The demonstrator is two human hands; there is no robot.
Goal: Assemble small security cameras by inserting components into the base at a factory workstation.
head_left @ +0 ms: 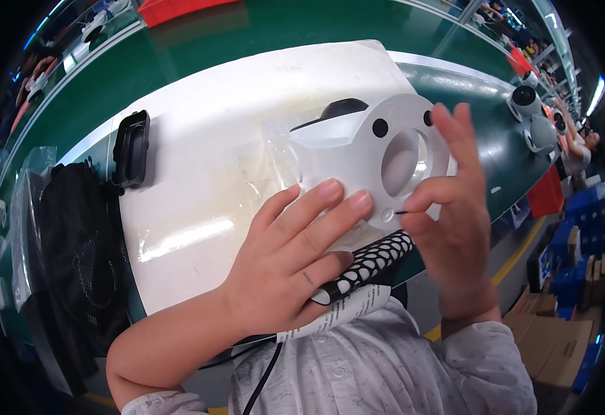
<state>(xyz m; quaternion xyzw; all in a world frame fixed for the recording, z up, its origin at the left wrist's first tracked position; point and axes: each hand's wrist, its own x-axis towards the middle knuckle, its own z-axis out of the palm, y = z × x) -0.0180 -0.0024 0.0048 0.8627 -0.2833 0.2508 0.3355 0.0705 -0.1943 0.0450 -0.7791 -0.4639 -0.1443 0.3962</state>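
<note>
A white plastic housing [337, 149], with a large round opening, lies tilted on the white board in front of me. Two black round pads [380, 128] sit on its ring face, and a bare round recess shows at the ring's near end. My left hand [295, 252] rests its fingers on the housing's near side. Its thumb holds a curled black sheet with rows of white round holes [375, 263], whose printed white backing bends below. Slightly blurred, my right hand [455, 214] pinches a small thin black pad [401, 212] beside the recess, other fingers raised.
The white board [192, 138] covers a green bench [261, 34]. At its left are a black plastic tray [131, 149] and a black mesh bag [84, 235]. White devices [527, 104] stand at the right. Cardboard [548, 339] and blue bins lie on the floor; people work farther off.
</note>
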